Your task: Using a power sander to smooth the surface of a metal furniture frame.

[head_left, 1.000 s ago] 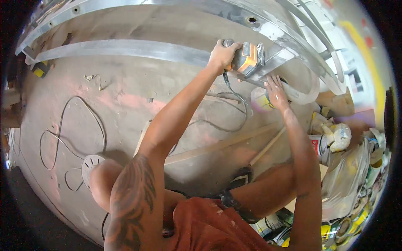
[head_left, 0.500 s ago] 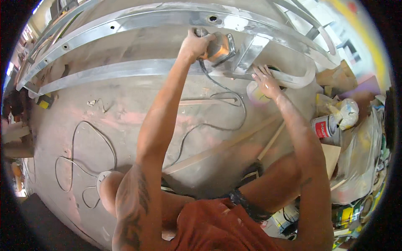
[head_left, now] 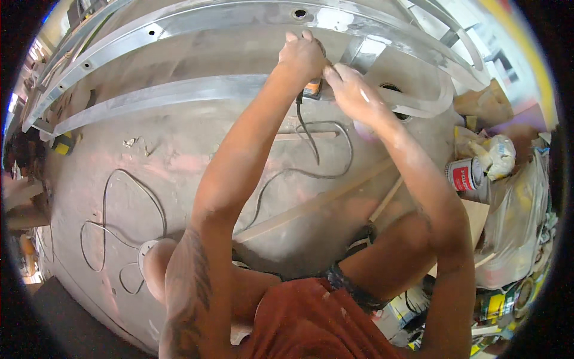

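Note:
My left hand (head_left: 302,58) is closed round the top of an orange and dark corded power sander (head_left: 312,90), mostly hidden under the hands. My right hand (head_left: 353,96), with white dust or paint on its back, is brought up against the sander's right side, its fingers bent onto it and partly hidden. Both hands are over the near rail (head_left: 179,91) of a curved silvery metal frame, left of its crosspiece (head_left: 363,52). The sander's dark cord (head_left: 306,134) hangs down from it to the floor.
The frame's far rail (head_left: 227,18) has round holes along it. Cord loops (head_left: 103,221) and wooden strips (head_left: 317,206) lie on the dusty floor. At the right are a can with a red label (head_left: 464,177), a crumpled white bundle (head_left: 500,155) and plastic sheeting (head_left: 508,227).
The sander has been turned and drawn slightly nearer in my left hand. My right hand has left the near rail beyond the crosspiece and come left to the sander.

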A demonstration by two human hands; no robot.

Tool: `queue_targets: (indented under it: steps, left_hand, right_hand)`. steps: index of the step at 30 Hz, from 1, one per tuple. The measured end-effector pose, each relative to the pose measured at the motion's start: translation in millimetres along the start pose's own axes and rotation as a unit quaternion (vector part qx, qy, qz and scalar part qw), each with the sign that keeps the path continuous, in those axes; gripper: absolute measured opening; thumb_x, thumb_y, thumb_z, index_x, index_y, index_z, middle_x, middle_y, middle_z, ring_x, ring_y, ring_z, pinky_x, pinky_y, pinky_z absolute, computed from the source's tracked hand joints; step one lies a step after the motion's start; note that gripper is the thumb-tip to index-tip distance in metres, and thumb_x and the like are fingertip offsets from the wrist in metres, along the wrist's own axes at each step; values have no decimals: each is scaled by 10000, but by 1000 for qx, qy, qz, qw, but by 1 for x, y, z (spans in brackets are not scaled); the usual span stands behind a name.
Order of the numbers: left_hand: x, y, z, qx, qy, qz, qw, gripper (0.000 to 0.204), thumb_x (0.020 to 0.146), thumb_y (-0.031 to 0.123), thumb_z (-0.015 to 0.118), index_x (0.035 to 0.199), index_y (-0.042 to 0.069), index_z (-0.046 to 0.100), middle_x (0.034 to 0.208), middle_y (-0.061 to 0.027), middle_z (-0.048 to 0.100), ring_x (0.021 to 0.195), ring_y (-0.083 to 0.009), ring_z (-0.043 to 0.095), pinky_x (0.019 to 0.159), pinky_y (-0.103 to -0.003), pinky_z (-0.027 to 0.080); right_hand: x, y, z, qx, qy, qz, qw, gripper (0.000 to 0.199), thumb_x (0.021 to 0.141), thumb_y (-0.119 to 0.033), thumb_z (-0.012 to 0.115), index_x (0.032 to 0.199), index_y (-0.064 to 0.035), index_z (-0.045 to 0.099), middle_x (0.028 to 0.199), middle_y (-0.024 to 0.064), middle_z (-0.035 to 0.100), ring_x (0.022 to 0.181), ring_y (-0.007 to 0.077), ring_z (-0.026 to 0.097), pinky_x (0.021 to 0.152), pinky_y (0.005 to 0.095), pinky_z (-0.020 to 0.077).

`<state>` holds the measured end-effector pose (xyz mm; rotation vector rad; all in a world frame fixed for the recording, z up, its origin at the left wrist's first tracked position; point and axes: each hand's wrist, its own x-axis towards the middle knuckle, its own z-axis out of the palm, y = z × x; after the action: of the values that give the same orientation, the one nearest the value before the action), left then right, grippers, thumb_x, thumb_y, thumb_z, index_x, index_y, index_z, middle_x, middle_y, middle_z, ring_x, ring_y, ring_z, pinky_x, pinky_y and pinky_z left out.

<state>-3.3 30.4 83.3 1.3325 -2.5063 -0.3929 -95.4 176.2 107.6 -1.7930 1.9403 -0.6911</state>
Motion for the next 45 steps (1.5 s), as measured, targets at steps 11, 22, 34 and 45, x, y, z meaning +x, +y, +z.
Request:
queue_targets:
  steps: [11,22,34,45]
  left_hand:
    - [-11,-48,-39,-459,-158,-16,874,418,1082,294,375,1270,20,629,1152,-155,706,912,-241,716,806,-420,634]
    - [-54,-91,-94,70,-156,285,943,549,1051,399,511,1539,149,481,1335,-195,660,1103,-237,710,885,-391,594]
    - [-93,-190,-234,115,163,159,967,688,833,546,813,1316,80,658,1187,-212,727,1105,-349,699,919,-472,533]
    - [-75,-199,-213,157,174,119,965,823,670,689,838,1161,46,690,993,-208,743,981,-436,695,837,-517,530]
  right_hand:
    - [92,-22,28,111,1,51,992,647,1005,-401,511,1542,-77,351,1291,214,625,873,285,702,696,419,596]
    - [157,13,22,-198,-6,-20,980,545,793,-363,764,1250,-77,684,1085,167,747,975,274,729,737,422,628]
    - [165,5,34,-155,-40,-50,986,537,731,-279,796,1206,-57,683,1037,132,742,976,262,683,883,390,533]
    - [140,3,29,-150,48,-51,986,730,727,-290,797,1393,-72,593,1284,210,693,1184,361,662,998,423,525]
